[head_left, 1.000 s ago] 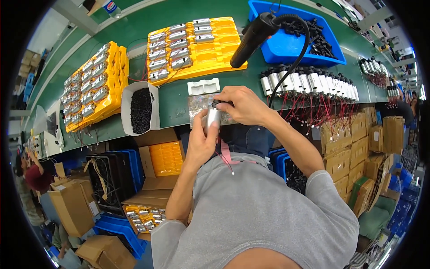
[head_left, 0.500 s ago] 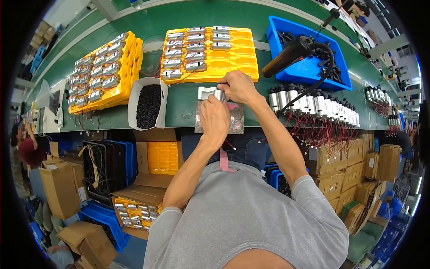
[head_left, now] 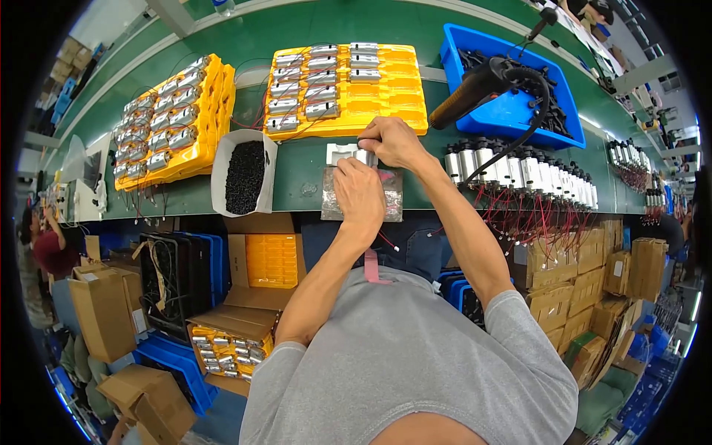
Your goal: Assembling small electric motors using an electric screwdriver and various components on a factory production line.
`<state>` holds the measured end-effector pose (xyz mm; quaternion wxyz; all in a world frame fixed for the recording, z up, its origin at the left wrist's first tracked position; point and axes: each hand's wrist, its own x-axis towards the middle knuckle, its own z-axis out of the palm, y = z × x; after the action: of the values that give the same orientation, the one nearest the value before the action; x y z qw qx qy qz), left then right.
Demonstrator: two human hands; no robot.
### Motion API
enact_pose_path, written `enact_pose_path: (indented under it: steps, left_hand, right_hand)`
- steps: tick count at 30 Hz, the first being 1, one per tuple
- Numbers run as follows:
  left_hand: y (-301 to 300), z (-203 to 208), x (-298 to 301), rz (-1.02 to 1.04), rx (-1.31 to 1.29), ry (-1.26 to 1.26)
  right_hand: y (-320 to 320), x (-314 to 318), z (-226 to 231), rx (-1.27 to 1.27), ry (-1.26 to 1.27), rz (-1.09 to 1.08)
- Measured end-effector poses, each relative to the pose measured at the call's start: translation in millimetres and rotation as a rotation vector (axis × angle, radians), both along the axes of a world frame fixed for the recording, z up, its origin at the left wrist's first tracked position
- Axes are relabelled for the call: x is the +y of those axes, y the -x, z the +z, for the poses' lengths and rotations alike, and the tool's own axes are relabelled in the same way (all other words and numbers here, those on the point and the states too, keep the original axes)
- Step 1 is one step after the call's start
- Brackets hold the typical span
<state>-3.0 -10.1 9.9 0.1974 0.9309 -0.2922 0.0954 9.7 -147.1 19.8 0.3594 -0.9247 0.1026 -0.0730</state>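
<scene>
"Motor: where are you seeing it?"

"I'm seeing it lying at the right end of the white block, near twelve o'clock from the grey shirt. Fingers are hiding it, so I can't tell whether it's sitting in a groove."

"And the hands?"

"Left hand is gripping the silver barrel from six o'clock, fingers curling over it. Right hand is pinching its right end from two."

"What are you spotting around it?"

"From the motor, a speckled mat is lying at six, a yellow tray is holding more motors at twelve, a white box is holding black bits at nine, and a black tool is hanging at two."
</scene>
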Motion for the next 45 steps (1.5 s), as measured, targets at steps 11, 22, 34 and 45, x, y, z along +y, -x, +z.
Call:
enact_pose_path:
  steps: [11, 22, 34, 45]
  left_hand:
    - [-6.9, -6.6, -2.0, -0.03, 0.092, -0.073]
    - [-10.0, 3.9, 12.3, -0.158, 0.05, 0.062]
    - [-137.8, 38.5, 180.7, -0.041, 0.299, -0.099]
    - [-142.2, 48.9, 165.8, -0.063, 0.465, -0.12]
  right_hand:
    - [-4.0, 0.3, 8.4, 0.198, 0.001, -0.028]
    - [-0.9, 5.1, 23.5, 0.211, 0.284, 0.067]
    - [147.8, 21.5, 133.5, -1.003, 0.368, -0.313]
    - [72.5, -57.3, 88.8, -0.58, -0.74, -0.169]
